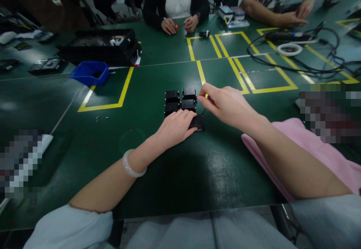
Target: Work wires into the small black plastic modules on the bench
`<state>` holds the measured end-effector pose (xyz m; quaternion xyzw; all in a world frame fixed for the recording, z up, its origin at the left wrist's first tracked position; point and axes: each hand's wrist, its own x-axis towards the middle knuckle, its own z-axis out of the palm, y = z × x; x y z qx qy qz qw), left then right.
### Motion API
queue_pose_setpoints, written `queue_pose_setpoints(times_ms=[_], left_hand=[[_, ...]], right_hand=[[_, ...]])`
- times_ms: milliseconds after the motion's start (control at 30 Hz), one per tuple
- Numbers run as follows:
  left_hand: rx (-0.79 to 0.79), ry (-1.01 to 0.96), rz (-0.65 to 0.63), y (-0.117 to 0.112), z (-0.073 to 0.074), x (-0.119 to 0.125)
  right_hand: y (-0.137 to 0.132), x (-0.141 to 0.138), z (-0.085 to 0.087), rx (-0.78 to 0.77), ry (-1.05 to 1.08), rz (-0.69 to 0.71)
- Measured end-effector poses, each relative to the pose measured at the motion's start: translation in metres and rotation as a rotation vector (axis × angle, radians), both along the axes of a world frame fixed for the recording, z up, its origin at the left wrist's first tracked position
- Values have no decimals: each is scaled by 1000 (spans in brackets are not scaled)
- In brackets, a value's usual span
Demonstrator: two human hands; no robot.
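Several small black box-shaped parts (172,96) with shiny screws at their edges stand together on the green table. My left hand (178,126) lies over the near ones, its thumb and fingers gripping a black box (197,122) at the near right. In my right hand (222,100), just right of the group, is a small screwdriver (204,111), closed in the fingers. A bit of yellow shows at its handle, and its thin dark shaft slants down to the box under my left hand. The screwdriver's tip and most of its handle are hidden.
Loose screws (97,119) lie at the left. Beyond them are a blue bin (89,72) and a black tray (98,47). Cables (299,66) coil at the far right; a pink cloth (296,136) lies near my right forearm. Other people sit across the table (158,72).
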<state>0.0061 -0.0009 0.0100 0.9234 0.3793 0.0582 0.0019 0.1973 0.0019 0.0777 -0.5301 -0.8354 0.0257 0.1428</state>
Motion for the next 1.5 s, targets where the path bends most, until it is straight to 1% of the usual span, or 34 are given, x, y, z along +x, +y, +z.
queue_pose_setpoints(times_ms=[167, 367, 533, 733, 967, 1133, 1400, 1500], left_hand=[[8, -3, 2, 0, -1, -1], [2, -3, 0, 0, -1, 0], [-9, 0, 4, -1, 1, 0], [-6, 0, 3, 0, 1, 0], [3, 3, 1, 0, -1, 0], [27, -2, -4, 0, -3, -1], [7, 0, -4, 0, -1, 0], [2, -6, -1, 0, -1, 0]], right_hand=[[-1, -1, 1, -15, 41, -21], [1, 0, -1, 5, 8, -21], [1, 0, -1, -12, 40, -41], [2, 1, -3, 23, 12, -35], [2, 1, -4, 8, 78, -24], [3, 0, -5, 28, 29, -38], [3, 5, -1, -36, 57, -31], [3, 5, -1, -13, 23, -22]])
